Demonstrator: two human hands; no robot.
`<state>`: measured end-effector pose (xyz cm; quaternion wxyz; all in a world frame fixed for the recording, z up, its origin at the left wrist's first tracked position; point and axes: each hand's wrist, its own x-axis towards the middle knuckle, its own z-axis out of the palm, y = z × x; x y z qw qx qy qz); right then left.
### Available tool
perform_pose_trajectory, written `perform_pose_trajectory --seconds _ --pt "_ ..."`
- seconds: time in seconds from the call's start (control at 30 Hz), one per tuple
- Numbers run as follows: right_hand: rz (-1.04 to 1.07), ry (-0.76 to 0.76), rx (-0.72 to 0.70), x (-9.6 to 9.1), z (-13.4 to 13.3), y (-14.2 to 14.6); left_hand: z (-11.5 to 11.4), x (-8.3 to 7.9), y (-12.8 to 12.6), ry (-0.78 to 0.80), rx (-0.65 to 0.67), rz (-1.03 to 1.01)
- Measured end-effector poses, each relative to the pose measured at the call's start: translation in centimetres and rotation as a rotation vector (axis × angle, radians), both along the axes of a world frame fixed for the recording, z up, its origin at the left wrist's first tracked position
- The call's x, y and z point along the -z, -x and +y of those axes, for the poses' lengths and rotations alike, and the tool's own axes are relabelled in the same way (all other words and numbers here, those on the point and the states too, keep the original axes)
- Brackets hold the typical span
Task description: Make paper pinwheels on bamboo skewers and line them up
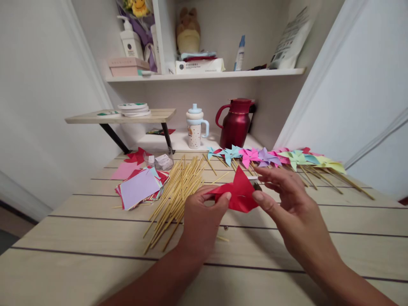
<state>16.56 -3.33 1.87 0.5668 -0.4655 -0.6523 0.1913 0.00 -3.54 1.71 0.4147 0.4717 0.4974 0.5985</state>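
Observation:
My left hand (205, 214) pinches a red paper pinwheel (240, 196) between thumb and fingers, holding it above the table. One pointed red blade sticks up and a small slit shows near its middle. At its right edge is my right hand (293, 208), thumb and fingers apart; the thumb tip is at the paper, but whether it touches I cannot tell. A small white and dark object (255, 182), too hidden to name, shows behind the paper. Left of my hands lies a pile of thin wooden sticks (172, 204).
Square coloured papers (140, 189) are stacked at the left. Finished pinwheels on sticks (266, 157) lie along the back right. Behind them stand a red thermos jug (236, 125) and a sippy cup (194, 131). A small raised shelf (162, 114) holds white tape rolls (134, 111).

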Motion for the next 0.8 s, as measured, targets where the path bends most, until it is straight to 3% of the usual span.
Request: perform_pose_trajectory --seconds 0.17,0.3,0.7,0.8 --pt "-0.049 0.166 -0.161 -0.35 0.58 -0.07 -0.12 0.09 0.12 -0.252 -0.012 0.252" --pt "-0.050 0.225 -0.245 -0.53 0.51 0.03 -0.29 0.27 0.12 -0.332 0.017 0.371" --pt "-0.035 0.186 -0.212 -0.68 0.11 -0.01 -0.56 -0.36 0.38 -0.291 0.054 0.307" --pt "0.087 0.281 -0.226 -0.41 -0.07 0.36 -0.71 -0.40 0.12 -0.271 0.057 0.310"
